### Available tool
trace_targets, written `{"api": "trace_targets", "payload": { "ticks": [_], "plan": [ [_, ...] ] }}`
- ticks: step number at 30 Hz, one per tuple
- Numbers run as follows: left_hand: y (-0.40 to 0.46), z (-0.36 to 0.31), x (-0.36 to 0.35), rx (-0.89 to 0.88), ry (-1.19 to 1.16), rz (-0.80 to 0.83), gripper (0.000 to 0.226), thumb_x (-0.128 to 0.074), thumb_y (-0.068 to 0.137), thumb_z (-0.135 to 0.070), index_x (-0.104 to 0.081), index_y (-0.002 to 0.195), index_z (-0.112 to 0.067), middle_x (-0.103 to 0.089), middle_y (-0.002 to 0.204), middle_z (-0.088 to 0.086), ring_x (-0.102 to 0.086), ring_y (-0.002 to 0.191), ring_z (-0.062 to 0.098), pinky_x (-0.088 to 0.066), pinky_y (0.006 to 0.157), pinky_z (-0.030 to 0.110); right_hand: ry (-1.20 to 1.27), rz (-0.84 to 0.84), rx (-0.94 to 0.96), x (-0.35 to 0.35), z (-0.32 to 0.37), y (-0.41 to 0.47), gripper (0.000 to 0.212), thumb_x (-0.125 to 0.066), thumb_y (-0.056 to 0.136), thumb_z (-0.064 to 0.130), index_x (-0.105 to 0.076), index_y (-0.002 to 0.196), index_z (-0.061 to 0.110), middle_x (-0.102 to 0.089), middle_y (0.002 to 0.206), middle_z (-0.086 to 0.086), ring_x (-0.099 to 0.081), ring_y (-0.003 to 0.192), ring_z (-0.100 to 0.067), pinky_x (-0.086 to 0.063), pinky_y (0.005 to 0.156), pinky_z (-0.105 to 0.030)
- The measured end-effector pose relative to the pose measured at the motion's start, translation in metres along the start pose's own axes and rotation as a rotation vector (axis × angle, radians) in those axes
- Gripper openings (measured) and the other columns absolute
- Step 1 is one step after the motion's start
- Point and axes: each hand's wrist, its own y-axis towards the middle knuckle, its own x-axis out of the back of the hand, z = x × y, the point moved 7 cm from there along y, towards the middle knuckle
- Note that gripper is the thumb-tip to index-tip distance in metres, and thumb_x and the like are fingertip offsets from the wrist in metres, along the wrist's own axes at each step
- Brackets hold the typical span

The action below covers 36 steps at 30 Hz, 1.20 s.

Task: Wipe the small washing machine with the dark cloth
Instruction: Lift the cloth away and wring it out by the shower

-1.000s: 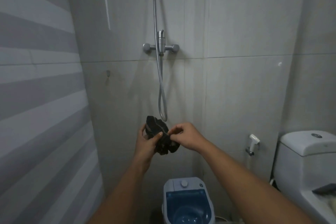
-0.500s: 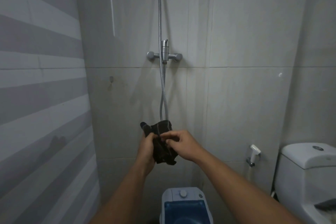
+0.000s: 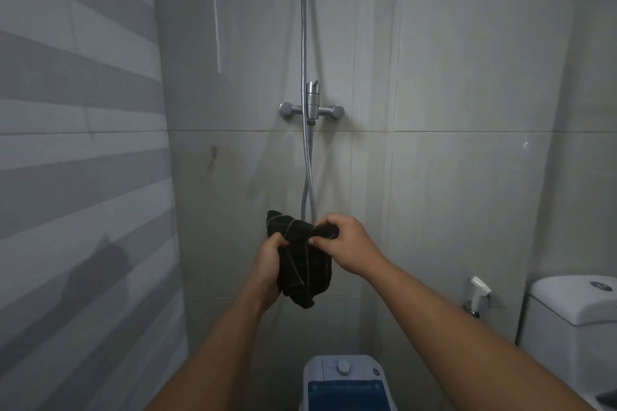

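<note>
You held the dark checked cloth [image 3: 302, 264] up in front of you, both hands gripping it: left hand [image 3: 267, 264] low, right hand [image 3: 347, 243] pinching a top corner, likely to bunch it for wiping. The small white and blue washing machine [image 3: 345, 384] sat below, with open room above it.

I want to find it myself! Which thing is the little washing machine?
Follow the shower hose down the back wall to the floor. The small washing machine stands there, left of the white toilet; only it has a blue lid and a round knob.
</note>
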Motion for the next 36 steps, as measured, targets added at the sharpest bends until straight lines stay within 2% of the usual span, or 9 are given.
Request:
{"api": "trace_targets", "payload": {
  "ticks": [4, 8, 11, 14, 17, 20, 25, 31, 36],
  "plan": [
    [0.013, -0.029, 0.026, -0.088, 0.045, -0.03, 0.042, -0.05, 0.086, -0.032, -0.065, 0.118, -0.009, -0.075, 0.107, 0.021, -0.074, 0.094, 0.034, -0.055, 0.086, 0.05, 0.086, 0.025, 0.053, -0.011, 0.02, 0.026, 0.01, -0.078, 0.085, 0.019, -0.075, 0.094, 0.016, -0.069, 0.092, -0.001, -0.065, 0.083, -0.003, -0.05, 0.069, -0.013],
    [0.021, -0.06, 0.05, -0.175, -0.018, -0.072, 0.034, -0.05, 0.09, -0.026, -0.063, 0.121, -0.019, -0.077, 0.099, 0.014, -0.076, 0.09, 0.03, -0.056, 0.074, 0.043, 0.057, -0.101, 0.162, -0.016, 0.048, 0.058, 0.015, -0.077, 0.086, 0.019, -0.081, 0.099, 0.023, -0.074, 0.092, 0.007, -0.069, 0.086, -0.005, -0.057, 0.081, -0.024],
    [0.026, -0.073, 0.071, -0.201, -0.02, -0.128, 0.04, -0.05, 0.09, -0.029, -0.059, 0.125, -0.012, -0.074, 0.106, 0.019, -0.075, 0.09, 0.031, -0.057, 0.068, 0.041, 0.057, 0.004, 0.175, -0.036, 0.072, 0.078, 0.013, -0.072, 0.089, 0.014, -0.079, 0.099, 0.019, -0.076, 0.091, 0.005, -0.07, 0.086, -0.006, -0.058, 0.085, -0.029],
    [0.031, -0.091, 0.085, -0.3, 0.119, -0.135, 0.044, -0.056, 0.085, -0.036, -0.057, 0.125, -0.019, -0.071, 0.113, 0.016, -0.073, 0.098, 0.028, -0.057, 0.078, 0.043, 0.093, 0.124, 0.145, -0.054, 0.092, 0.101, 0.013, -0.065, 0.094, 0.011, -0.071, 0.105, 0.011, -0.073, 0.1, -0.005, -0.068, 0.094, -0.015, -0.057, 0.09, -0.035],
    [0.034, -0.109, 0.104, -0.387, 0.341, -0.168, 0.052, -0.069, 0.076, -0.044, -0.057, 0.123, -0.025, -0.07, 0.115, 0.006, -0.07, 0.104, 0.024, -0.058, 0.085, 0.044, 0.188, 0.183, 0.136, -0.058, 0.111, 0.123, 0.019, -0.056, 0.098, 0.001, -0.066, 0.115, 0.001, -0.069, 0.114, -0.016, -0.066, 0.102, -0.02, -0.054, 0.087, -0.019],
    [0.044, -0.118, 0.13, -0.384, 0.466, -0.198, 0.044, -0.075, 0.076, -0.05, -0.063, 0.112, -0.027, -0.073, 0.109, -0.001, -0.07, 0.101, 0.019, -0.058, 0.09, 0.045, 0.205, 0.263, 0.125, -0.07, 0.12, 0.146, 0.03, -0.045, 0.102, -0.002, -0.064, 0.122, 0.007, -0.067, 0.118, -0.017, -0.066, 0.105, -0.028, -0.053, 0.088, -0.025],
    [0.077, -0.143, 0.15, -0.421, 0.603, -0.082, 0.029, -0.075, 0.083, -0.039, -0.059, 0.097, -0.02, -0.075, 0.098, 0.005, -0.073, 0.092, 0.019, -0.059, 0.081, 0.038, 0.07, 0.348, 0.17, -0.107, 0.117, 0.192, 0.038, -0.037, 0.097, -0.007, -0.072, 0.112, -0.001, -0.07, 0.106, -0.009, -0.062, 0.087, -0.006, -0.046, 0.07, -0.001],
    [0.139, -0.188, 0.178, -0.55, 1.001, -0.114, 0.021, -0.066, 0.09, -0.032, -0.051, 0.102, -0.04, -0.067, 0.101, -0.005, -0.068, 0.087, 0.012, -0.051, 0.071, 0.025, -0.125, 0.472, 0.208, -0.145, 0.089, 0.252, 0.019, -0.075, 0.088, 0.024, -0.079, 0.104, 0.014, -0.072, 0.088, 0.002, -0.064, 0.075, -0.001, -0.048, 0.063, -0.005],
    [0.191, -0.206, 0.177, -0.613, 1.241, -0.019, 0.013, -0.063, 0.085, -0.037, -0.06, 0.098, -0.037, -0.063, 0.1, -0.016, -0.063, 0.083, 0.005, -0.045, 0.072, 0.016, -0.216, 0.337, 0.26, -0.164, 0.069, 0.31, 0.019, -0.073, 0.09, 0.028, -0.079, 0.102, 0.016, -0.075, 0.091, -0.001, -0.069, 0.086, -0.014, -0.054, 0.078, -0.024]
  ]
}}
